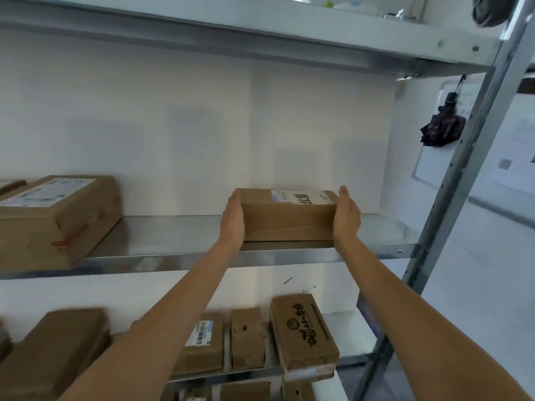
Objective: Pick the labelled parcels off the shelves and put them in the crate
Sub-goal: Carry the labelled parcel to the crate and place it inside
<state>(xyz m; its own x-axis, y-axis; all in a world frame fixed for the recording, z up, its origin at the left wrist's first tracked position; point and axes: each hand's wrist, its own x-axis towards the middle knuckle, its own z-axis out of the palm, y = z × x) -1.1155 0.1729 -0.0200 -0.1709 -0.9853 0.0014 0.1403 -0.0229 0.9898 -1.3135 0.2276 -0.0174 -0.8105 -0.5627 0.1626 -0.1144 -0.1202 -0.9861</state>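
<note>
A brown cardboard parcel with a white label on top sits on the middle metal shelf, towards the right. My left hand presses flat against its left end and my right hand presses against its right end, fingers straight along the sides. The parcel's underside still touches the shelf or hangs just above it; I cannot tell which. No crate is in view.
A larger labelled box stands at the left of the same shelf. The shelf below carries several brown parcels. A steel upright rises at the right, with a folded umbrella hanging beyond it. The top shelf overhangs.
</note>
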